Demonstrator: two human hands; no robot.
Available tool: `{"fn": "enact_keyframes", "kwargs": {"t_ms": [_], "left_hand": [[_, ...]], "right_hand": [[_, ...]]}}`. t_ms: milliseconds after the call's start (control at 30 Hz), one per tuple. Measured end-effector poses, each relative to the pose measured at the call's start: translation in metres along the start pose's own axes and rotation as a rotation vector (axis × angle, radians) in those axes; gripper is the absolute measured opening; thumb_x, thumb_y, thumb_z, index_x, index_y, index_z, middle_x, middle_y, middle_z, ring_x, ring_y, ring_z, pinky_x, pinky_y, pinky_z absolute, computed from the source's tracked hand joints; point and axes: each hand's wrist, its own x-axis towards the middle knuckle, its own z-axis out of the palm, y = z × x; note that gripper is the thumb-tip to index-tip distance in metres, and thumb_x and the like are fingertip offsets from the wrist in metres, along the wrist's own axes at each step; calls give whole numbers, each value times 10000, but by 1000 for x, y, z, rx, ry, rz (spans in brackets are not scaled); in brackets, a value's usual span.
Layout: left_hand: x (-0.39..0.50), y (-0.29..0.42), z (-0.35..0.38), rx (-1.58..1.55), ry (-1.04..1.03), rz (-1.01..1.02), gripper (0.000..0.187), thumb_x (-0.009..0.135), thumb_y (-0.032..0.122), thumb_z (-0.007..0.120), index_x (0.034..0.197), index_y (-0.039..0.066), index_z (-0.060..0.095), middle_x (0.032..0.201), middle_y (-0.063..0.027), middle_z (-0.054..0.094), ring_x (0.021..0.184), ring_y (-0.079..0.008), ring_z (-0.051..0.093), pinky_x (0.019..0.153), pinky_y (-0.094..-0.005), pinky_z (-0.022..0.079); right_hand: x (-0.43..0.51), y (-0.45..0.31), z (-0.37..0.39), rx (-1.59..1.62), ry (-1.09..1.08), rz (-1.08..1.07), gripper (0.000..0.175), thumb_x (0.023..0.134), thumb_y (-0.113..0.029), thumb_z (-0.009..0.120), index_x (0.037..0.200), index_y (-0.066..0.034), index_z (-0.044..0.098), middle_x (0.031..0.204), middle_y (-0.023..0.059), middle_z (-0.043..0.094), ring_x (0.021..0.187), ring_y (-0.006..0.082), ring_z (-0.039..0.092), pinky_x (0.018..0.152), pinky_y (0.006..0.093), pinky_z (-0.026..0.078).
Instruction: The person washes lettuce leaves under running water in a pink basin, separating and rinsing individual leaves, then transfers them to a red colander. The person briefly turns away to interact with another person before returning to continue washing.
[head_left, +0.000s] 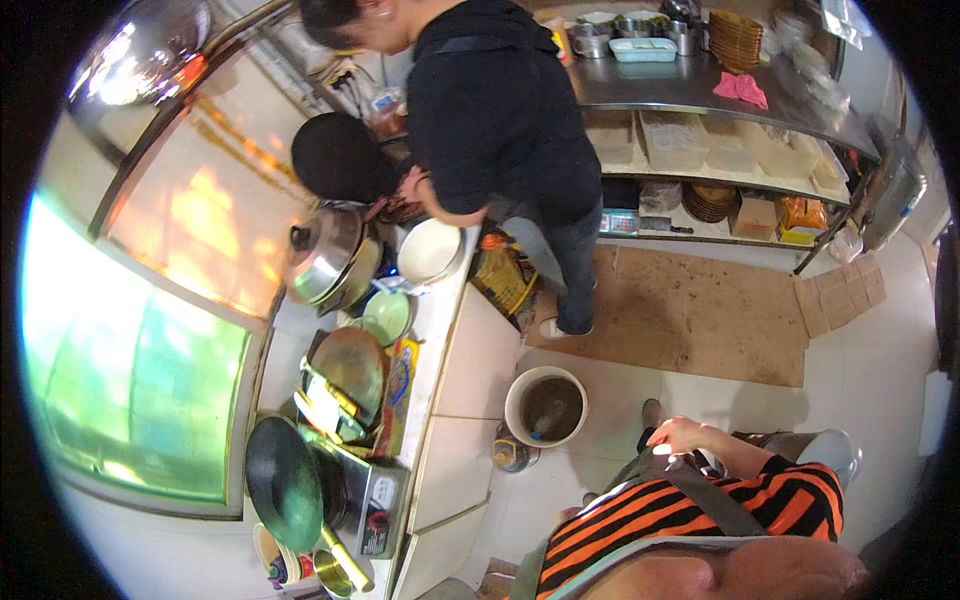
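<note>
My right hand is bent in front of my dark apron, by its strap, below an orange and black striped sleeve; a small bright white spot shows at its fingers, and whether they grip the cloth cannot be told. A small patch of skin at the shirt's left edge may be part of my left hand, mostly hidden. Before me on the floor stands a white bucket of murky dark liquid, with a bottle-like container beside it. On the counter are a black wok tilted over a portable cooker and a round brown board.
A co-worker in a dark hoodie stands at the counter near a lidded steel pot, a white bowl and a green bowl. Cardboard covers some floor. A steel table with shelves stands behind.
</note>
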Motion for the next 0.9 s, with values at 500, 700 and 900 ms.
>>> {"fn": "enact_keyframes", "kwargs": {"t_ms": [500, 700, 900], "left_hand": [[-84, -107, -55, -126, 260, -8, 347, 809, 245, 715, 1065, 18, 657, 950, -92, 689, 850, -177, 641, 785, -295, 504], [-97, -118, -59, -182, 351, -79, 348, 810, 244, 713, 1070, 20, 654, 958, -93, 688, 855, -182, 641, 791, -298, 503], [-110, -127, -50, -250, 435, -163, 349, 811, 243, 711, 1075, 22, 651, 965, -95, 686, 860, -186, 641, 797, -302, 503]], "right_hand": [[41, -124, 131, -279, -881, -96, 355, 792, -179, 656, 1091, 13, 636, 924, 42, 675, 821, 125, 579, 748, 320, 464], [82, -133, 147, -358, -1043, -203, 342, 799, -200, 673, 1068, 10, 645, 944, 41, 687, 818, 134, 592, 751, 314, 472], [93, -139, 146, -259, -1158, -168, 418, 780, -208, 682, 1123, 24, 625, 998, 67, 682, 872, 145, 615, 794, 310, 476]]}}
